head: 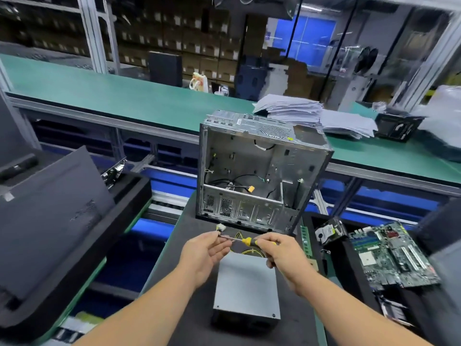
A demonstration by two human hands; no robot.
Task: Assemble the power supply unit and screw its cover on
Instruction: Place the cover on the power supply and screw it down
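The power supply unit [245, 288] lies closed, its screwing apparently unfinished: right hand [284, 255] grips the screwdriver [245, 240], left hand [205, 253] fingertips pinch its shaft.

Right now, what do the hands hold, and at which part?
A screwdriver: the right hand grips its yellow-black handle, and the left hand pinches the metal shaft near the tip.

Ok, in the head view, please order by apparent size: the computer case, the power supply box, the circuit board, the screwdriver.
1. computer case
2. power supply box, though it sits nearer the camera
3. circuit board, roughly similar to the box, so unsure
4. screwdriver, gripped by both hands
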